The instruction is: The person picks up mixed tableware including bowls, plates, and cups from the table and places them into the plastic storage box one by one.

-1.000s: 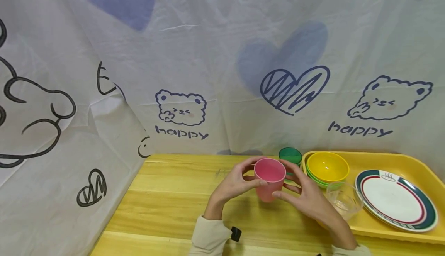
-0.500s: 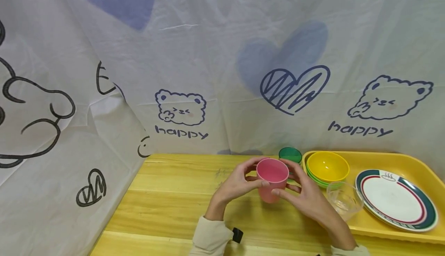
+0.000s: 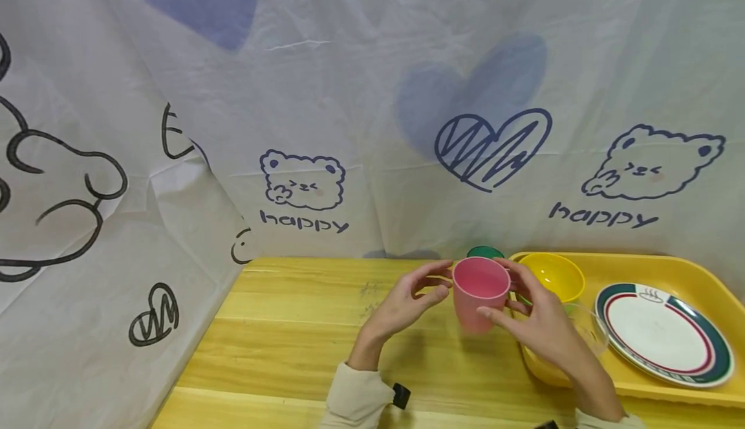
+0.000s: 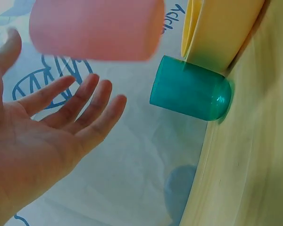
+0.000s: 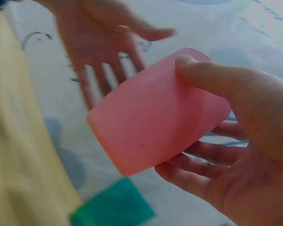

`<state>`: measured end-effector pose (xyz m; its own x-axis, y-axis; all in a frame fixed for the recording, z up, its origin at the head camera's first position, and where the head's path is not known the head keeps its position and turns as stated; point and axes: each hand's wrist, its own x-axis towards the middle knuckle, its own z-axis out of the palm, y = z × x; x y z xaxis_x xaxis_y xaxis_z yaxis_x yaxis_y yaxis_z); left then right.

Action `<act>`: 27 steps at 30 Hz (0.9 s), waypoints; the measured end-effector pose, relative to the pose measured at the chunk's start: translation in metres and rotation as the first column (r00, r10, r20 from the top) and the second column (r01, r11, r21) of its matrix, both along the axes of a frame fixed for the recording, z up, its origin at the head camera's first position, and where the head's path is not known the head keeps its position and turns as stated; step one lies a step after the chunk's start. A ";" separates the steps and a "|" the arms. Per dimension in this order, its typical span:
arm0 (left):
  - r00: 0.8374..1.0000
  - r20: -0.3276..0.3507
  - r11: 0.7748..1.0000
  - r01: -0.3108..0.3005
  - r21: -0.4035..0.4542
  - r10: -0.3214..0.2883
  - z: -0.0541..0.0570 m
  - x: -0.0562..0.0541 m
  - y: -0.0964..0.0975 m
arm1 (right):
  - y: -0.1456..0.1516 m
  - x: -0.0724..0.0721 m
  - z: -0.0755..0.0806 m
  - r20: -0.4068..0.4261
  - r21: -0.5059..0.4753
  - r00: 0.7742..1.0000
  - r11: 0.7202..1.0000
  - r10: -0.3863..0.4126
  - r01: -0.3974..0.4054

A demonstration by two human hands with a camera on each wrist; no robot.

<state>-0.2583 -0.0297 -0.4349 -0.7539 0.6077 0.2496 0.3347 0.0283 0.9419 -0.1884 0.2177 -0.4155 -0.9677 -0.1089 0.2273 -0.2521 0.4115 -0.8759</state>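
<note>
A pink cup (image 3: 478, 296) is held above the wooden table by my right hand (image 3: 544, 322). In the right wrist view the thumb lies on the near side of the cup (image 5: 155, 113) and the fingers curl round the other. My left hand (image 3: 401, 306) is beside the cup on its left, fingers spread and apart from it, as the left wrist view shows the palm (image 4: 42, 136) with nothing in it. Behind the cup a green cup (image 4: 191, 89) stands upright on the table, mostly hidden in the head view.
A yellow tray (image 3: 640, 267) stands at the right with a yellow bowl (image 3: 553, 275), a clear bowl (image 3: 590, 329) and a rimmed white plate (image 3: 658, 335) in it. The wooden table (image 3: 279, 345) runs to a printed white cloth (image 3: 372, 92) at the back.
Both hands held the pink cup earlier. My left hand has let go, and my right hand has moved the cup right, close to the tray.
</note>
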 end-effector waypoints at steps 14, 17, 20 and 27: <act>0.974 -0.054 0.976 -0.217 0.027 0.218 -0.022 -0.007 0.025 | 0.081 0.017 0.017 -0.069 0.126 0.961 0.953 -0.268 0.275; 0.966 -0.067 0.969 -0.247 0.019 0.248 -0.027 -0.010 0.033 | 0.091 0.020 0.015 -0.044 0.156 0.945 0.932 -0.325 0.328; 0.959 -0.080 0.963 -0.271 0.002 0.271 -0.033 -0.012 0.040 | 0.098 0.020 0.013 -0.021 0.184 0.932 0.914 -0.363 0.361; 0.939 -0.095 0.941 -0.335 -0.045 0.330 -0.047 -0.020 0.057 | 0.107 0.021 0.010 -0.005 0.202 0.924 0.905 -0.382 0.375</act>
<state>-0.2785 0.0274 -0.4822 -0.8929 0.3420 0.2928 0.3754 0.2066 0.9035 -0.1671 0.3245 -0.4053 -0.9515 0.2283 0.2060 -0.0155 0.6336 -0.7735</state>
